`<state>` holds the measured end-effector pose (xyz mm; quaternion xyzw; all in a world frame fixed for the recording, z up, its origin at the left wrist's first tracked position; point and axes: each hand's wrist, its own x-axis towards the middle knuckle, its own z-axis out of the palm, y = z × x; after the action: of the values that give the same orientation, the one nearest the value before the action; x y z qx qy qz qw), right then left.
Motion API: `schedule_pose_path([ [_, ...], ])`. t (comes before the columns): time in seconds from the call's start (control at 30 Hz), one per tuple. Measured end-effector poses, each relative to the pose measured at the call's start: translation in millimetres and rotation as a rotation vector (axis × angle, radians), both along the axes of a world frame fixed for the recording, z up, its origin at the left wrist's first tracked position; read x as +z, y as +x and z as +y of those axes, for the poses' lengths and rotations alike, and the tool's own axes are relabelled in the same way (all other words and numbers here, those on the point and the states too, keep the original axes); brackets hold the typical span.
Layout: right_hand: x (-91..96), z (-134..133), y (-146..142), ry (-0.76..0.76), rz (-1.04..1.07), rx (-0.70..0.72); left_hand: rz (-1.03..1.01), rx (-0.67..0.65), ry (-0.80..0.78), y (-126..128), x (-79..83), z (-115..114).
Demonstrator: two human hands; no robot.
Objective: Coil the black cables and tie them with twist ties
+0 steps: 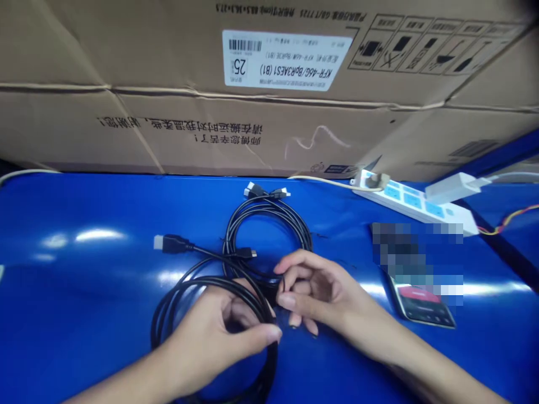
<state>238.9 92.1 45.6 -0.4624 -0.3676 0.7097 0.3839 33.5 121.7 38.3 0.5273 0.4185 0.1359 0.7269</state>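
My left hand (229, 331) is closed around a looped black HDMI cable (269, 362), its thumb pressed on the bundle. The cable's plugs, a larger one (170, 243) to the left and a smaller one (246, 253) to the right, stick out beyond the loops. Beside the bundle, my right hand (311, 292) pinches a thin black tie (282, 282) between thumb and index finger; fingers partly hide where it meets the cable. Just beyond both hands lies a second coiled black cable (229, 230), with two plugs at its far side and tie ends poking out.
A large cardboard box (189, 123) walls off the back of the blue table (84, 314). At the right are a white power strip (410, 202) with a charger (452, 188) plugged in, and a phone (425, 308) with its screen lit, partly pixelated.
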Motion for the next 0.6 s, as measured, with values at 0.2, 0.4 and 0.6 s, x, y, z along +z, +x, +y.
schedule_pose_path([
  [0.2, -7.6, -3, -3, -0.086, 0.112, 0.000, -0.132, 0.068, 0.006, -2, -1.9, 0],
  [0.4, -15.8, -9, 4, 0.707, -0.539, -0.041, -0.223, 0.185, -0.076, -5, -10.2, 11],
  [0.6, -12.9, -4, 15, 1.269, -1.003, -0.001, -0.170, 0.144, -0.091, -3, -12.8, 11],
])
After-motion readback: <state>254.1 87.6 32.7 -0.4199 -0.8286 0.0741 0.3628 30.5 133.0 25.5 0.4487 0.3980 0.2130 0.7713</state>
